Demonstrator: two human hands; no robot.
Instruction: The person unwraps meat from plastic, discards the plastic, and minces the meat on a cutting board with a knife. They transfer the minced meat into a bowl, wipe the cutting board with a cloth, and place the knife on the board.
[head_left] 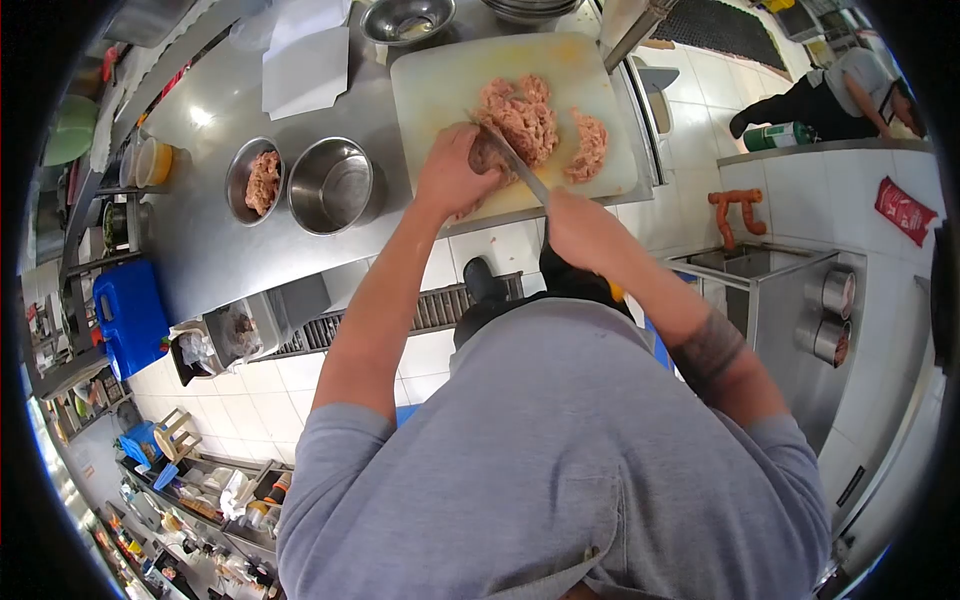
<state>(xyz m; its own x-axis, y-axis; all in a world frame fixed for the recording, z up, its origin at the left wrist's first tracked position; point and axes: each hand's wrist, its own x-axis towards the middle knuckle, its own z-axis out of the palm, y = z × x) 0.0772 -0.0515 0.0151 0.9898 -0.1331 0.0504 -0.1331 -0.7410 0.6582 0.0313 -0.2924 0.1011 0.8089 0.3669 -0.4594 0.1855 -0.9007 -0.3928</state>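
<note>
My right hand (pixel 587 233) is closed round the handle of a knife (pixel 522 172), its blade pointing up and left across the cutting board (pixel 430 85). Curled over a piece of raw meat (pixel 490 160) at the board's near edge is my left hand (pixel 457 175), close beside the blade; its fingertips are partly hidden. Just beyond the knife lies a heap of pink chopped raw meat (pixel 524 120). A smaller strip of chopped meat (pixel 588 146) rests apart on the right side of the board.
Left of the board stand an empty steel bowl (pixel 332 187) and another steel bowl (pixel 236 183) holding chopped meat. White sheets (pixel 306 75) and a steel bowl (pixel 408 20) sit farther back on the steel counter (pixel 205 235). At far right, another person (pixel 850 95) bends over.
</note>
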